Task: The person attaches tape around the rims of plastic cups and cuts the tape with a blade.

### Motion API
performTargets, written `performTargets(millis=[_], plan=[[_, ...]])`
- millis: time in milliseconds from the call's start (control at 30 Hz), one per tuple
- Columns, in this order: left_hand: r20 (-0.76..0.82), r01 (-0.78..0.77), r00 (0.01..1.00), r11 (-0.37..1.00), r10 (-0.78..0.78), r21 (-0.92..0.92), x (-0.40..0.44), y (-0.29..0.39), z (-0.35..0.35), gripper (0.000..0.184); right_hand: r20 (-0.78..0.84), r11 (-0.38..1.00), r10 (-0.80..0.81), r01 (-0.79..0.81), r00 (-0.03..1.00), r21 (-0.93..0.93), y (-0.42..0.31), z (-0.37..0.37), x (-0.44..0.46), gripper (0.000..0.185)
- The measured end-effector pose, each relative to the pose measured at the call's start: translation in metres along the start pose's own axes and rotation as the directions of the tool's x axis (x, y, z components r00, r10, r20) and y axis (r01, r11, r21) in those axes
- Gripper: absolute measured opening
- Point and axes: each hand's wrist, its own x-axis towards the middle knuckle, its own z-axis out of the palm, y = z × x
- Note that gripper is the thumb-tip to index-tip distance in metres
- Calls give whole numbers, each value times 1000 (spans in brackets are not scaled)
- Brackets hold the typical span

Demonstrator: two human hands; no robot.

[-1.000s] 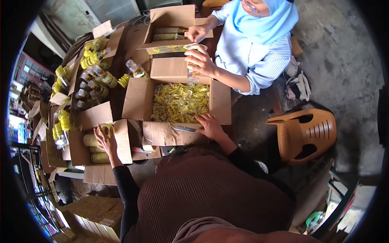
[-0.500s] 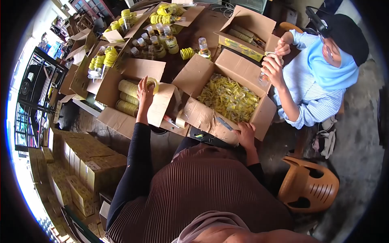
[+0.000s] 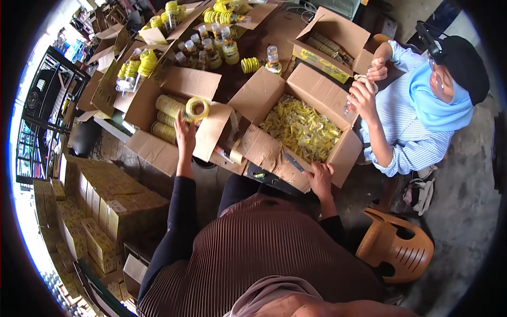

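My left hand [image 3: 185, 134] is over the open carton on the left, fingers apart. Close beside its fingertips is a yellow ring-shaped roll [image 3: 197, 109], its round face toward me; I cannot tell whether they touch. Long stacks of similar yellow rings [image 3: 170, 105] lie inside that carton [image 3: 153, 148]. My right hand [image 3: 320, 180] has bent fingers at the near edge of the middle carton [image 3: 253, 87], which is filled with small yellow packets [image 3: 301, 127]. A dark knife-like tool [image 3: 293, 161] lies on the carton flap against my thumb; what the fingers grip is hidden.
A person [image 3: 417, 105] at the right works on a small item with both hands. Clear jars [image 3: 227, 50] and more yellow rings [image 3: 250, 65] stand behind the cartons. Stacked boxes [image 3: 121, 206] are at the lower left, an orange stool [image 3: 398, 248] at the lower right.
My left hand has drawn back toward me and left of the yellow roll, which now shows more fully. My right hand stays by the flap. The whole view has shifted slightly.
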Motion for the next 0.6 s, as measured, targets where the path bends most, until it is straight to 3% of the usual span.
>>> performTargets(millis=[100, 300, 467, 500, 600], plan=[[-21, 178, 984, 983, -179, -48, -22, 1, -5, 56, -11, 997, -44, 44, 999, -65, 1, 1, 0, 40], [18, 343, 937, 909, -348, -238, -55, 1, -8, 53, -2, 995, -54, 54, 999, -81, 4, 2, -1, 36], [38, 347, 937, 922, -346, -173, -57, 5, -7, 55, 53, 998, -14, 17, 998, -61, 6, 2, 1, 34], [29, 335, 941, 920, -336, -203, -55, 13, -5, 55, -17, 997, -47, 46, 999, -54, 9, 7, -1, 32], [-13, 302, 948, 915, -317, -267, -54, 32, -4, 54, -12, 998, -56, 55, 998, -31, 12, 9, -1, 31]])
